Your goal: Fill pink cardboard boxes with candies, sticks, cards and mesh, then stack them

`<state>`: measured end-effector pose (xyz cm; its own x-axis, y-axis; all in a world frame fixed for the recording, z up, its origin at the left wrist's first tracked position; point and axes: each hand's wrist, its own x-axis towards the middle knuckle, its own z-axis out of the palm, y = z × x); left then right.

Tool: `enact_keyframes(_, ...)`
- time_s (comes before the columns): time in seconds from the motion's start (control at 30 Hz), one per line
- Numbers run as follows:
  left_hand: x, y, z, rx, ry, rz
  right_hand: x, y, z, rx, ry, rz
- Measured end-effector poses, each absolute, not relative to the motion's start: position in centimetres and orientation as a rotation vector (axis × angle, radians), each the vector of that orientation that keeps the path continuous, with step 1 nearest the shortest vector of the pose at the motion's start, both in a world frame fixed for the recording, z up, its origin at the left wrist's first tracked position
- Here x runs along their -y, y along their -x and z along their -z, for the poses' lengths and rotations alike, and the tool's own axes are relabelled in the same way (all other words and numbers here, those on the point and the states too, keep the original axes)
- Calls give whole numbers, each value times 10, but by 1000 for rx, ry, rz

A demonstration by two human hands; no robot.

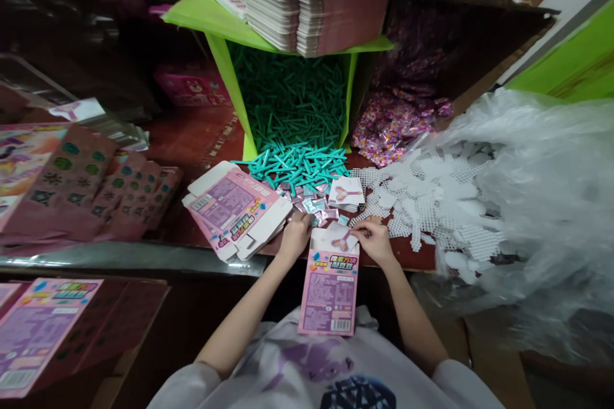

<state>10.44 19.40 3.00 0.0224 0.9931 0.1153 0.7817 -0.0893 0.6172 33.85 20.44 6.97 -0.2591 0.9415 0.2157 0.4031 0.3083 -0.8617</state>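
Observation:
A pink printed box point(329, 287) stands open-topped against my chest, its mouth at the table edge. A small printed card point(341, 241) sticks out of the mouth. My left hand point(294, 236) rests at the box's upper left corner, fingers curled among small foil packets point(311, 203). My right hand point(375, 240) pinches the card and the box's top flap at the upper right. A short stack of the same cards point(346, 193) lies just beyond the hands.
Flat pink box blanks point(237, 211) lie to the left. A green bin point(292, 99) spills teal sticks point(292, 165). White mesh grids point(432, 201) spread right, by a clear plastic bag point(542, 204). Beaded packets point(398, 121) and stacked blanks point(307, 3) sit behind.

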Motion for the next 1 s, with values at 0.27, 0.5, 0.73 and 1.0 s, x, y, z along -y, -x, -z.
enact_keyframes(0.27,-207,-104,-48,-1875,-1724,-1038,-257,-387,-61,1800,1457,-297)
enact_keyframes(0.5,-288,-83,-62,-2170,-1833,-829,-342,-381,-54,1759,1935,-199)
enact_keyframes(0.73,-315,-83,-43,-2237,-1919,-673,-382,-356,-61,1827,2171,-174)
enact_keyframes(1.0,-325,-72,-32,-2150,-1985,-755,-406,-351,-59,1807,2030,-270)
